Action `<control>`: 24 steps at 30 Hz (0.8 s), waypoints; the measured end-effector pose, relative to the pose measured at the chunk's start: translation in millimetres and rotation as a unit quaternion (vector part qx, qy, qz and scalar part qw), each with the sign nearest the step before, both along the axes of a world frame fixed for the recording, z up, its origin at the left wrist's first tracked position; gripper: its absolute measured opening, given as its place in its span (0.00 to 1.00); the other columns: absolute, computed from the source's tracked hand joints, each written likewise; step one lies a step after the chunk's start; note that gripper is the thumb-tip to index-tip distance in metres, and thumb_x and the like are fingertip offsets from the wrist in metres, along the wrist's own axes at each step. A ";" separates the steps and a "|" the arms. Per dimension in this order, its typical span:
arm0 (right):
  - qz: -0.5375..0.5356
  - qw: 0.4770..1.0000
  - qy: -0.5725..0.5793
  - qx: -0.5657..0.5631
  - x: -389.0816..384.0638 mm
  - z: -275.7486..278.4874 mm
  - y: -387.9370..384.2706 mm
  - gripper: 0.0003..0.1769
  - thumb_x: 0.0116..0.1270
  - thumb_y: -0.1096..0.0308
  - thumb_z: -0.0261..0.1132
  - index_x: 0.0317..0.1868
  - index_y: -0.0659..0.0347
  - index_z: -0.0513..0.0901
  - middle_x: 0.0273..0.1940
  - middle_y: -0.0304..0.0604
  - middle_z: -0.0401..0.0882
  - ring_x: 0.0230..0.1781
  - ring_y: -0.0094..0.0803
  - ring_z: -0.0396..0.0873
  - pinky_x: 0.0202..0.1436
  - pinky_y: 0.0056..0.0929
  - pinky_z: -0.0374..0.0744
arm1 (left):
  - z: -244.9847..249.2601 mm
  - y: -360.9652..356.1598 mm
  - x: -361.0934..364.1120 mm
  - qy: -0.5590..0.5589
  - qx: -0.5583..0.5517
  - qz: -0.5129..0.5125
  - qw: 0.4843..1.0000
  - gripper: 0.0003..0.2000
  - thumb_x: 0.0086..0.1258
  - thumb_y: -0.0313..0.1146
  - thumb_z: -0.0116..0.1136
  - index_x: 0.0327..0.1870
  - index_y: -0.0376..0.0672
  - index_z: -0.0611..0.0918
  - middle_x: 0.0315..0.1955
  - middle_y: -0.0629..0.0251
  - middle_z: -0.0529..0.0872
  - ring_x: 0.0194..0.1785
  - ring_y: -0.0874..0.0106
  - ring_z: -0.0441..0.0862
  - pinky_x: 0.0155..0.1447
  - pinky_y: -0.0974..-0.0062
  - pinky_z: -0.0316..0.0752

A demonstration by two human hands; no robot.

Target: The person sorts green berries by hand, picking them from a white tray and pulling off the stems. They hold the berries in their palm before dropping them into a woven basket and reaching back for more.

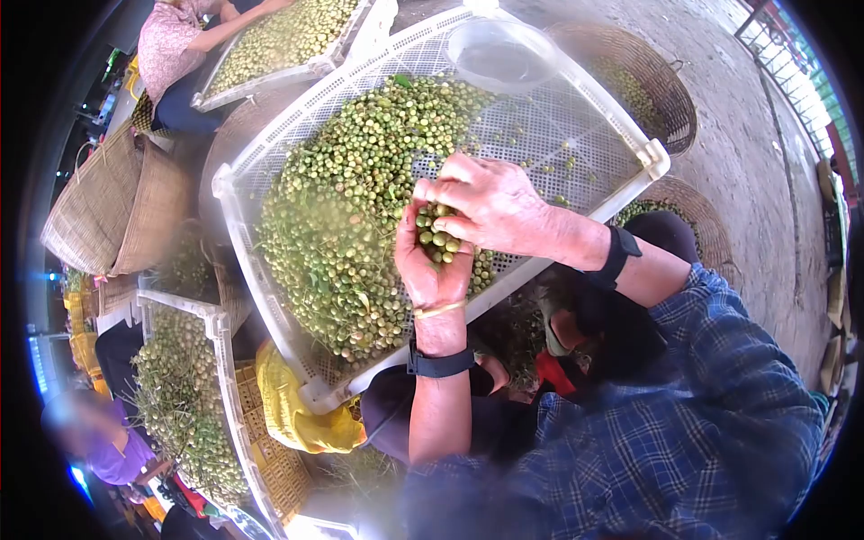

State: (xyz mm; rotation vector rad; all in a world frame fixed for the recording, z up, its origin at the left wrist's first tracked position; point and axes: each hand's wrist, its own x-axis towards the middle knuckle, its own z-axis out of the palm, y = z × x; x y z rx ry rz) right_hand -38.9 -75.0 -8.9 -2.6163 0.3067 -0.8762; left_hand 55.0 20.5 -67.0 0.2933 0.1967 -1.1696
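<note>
A white mesh tray (594, 135) lies before me, with a heap of small green fruits (360, 171) on its left and middle part. Cupped over the tray, my left hand (436, 270) holds several green fruits (438, 238) in its palm. My right hand (495, 202) is just above it, its fingers curled over the fruits at the left hand's fingertips. What the right fingers pinch, if anything, is hidden. A round clear plastic lid or dish (506, 56) rests at the tray's far edge.
Woven baskets stand at the right (670, 99) and left (117, 207). Another fruit tray (229, 405) is at the lower left, near a person in purple (121, 454). A person in a pink top (171, 45) works at a farther tray. A yellow bag (292, 405) hangs below my tray.
</note>
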 end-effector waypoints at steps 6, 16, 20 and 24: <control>0.010 0.997 0.026 -0.067 4.6 -23.5 -7.0 0.03 0.53 0.72 0.62 0.28 0.59 0.76 0.28 0.40 0.70 0.29 0.37 0.77 0.30 0.36 0.75 | 0.8 -2.5 -12.9 0.002 0.080 -0.011 0.997 0.14 0.70 0.39 0.48 0.49 0.43 0.78 0.48 0.64 0.82 0.54 0.67 0.78 0.59 0.60 0.71; 0.033 0.995 -0.014 0.089 -3.3 -16.3 -22.3 0.05 0.57 0.73 0.60 0.27 0.63 0.72 0.23 0.43 0.73 0.23 0.35 0.76 0.26 0.32 0.72 | -1.3 0.2 -5.2 0.006 -0.013 -0.011 1.000 0.13 0.71 0.36 0.45 0.49 0.40 0.78 0.46 0.62 0.82 0.46 0.66 0.78 0.48 0.69 0.76; 0.091 0.938 -0.026 0.333 -16.1 -2.2 -27.5 0.05 0.55 0.76 0.60 0.25 0.64 0.71 0.21 0.38 0.70 0.21 0.24 0.70 0.25 0.25 0.69 | 3.2 0.5 -2.9 0.051 -0.101 -0.032 0.993 0.13 0.72 0.37 0.44 0.50 0.41 0.74 0.48 0.58 0.77 0.57 0.56 0.71 0.50 0.66 0.77; 0.095 0.972 -0.019 0.214 -22.5 11.1 -18.6 0.02 0.51 0.76 0.61 0.25 0.62 0.74 0.20 0.38 0.76 0.20 0.28 0.77 0.23 0.25 0.74 | 8.6 0.0 -0.2 0.031 -0.113 -0.018 0.993 0.13 0.72 0.37 0.43 0.50 0.40 0.73 0.49 0.58 0.77 0.56 0.58 0.73 0.50 0.66 0.77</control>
